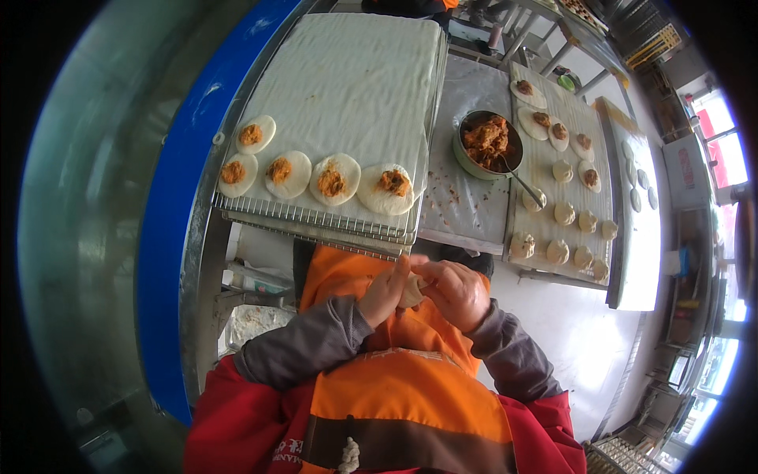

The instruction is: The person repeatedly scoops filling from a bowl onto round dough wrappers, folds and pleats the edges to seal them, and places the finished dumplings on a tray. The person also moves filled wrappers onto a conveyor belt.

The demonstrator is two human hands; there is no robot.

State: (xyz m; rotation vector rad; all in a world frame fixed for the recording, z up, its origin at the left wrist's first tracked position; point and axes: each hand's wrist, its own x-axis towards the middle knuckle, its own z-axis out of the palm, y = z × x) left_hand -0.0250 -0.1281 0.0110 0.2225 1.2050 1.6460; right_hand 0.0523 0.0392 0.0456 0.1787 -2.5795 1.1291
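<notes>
My left hand (386,291) cups a small dough bun (413,291) in front of the orange apron. The fingers of my right hand (456,291) grip the bun's edge from the other side, and they partly hide it. Just beyond my hands, several flat dough rounds topped with orange-brown filling lie along the near end of a cloth-lined wire rack (355,106); the closest dough round (386,198) is at its right corner. To the right, a round bowl (482,173) holds chunky filling (488,141), with a metal spoon (524,185) leaning out over its rim.
Right of the bowl, a cloth-covered board (562,124) carries several pleated buns and filled dough rounds. Another board (639,255) farther right bears several pale pieces. A blue-edged machine or counter (169,237) runs along my left. At the top edge, a person (408,7) is partly visible.
</notes>
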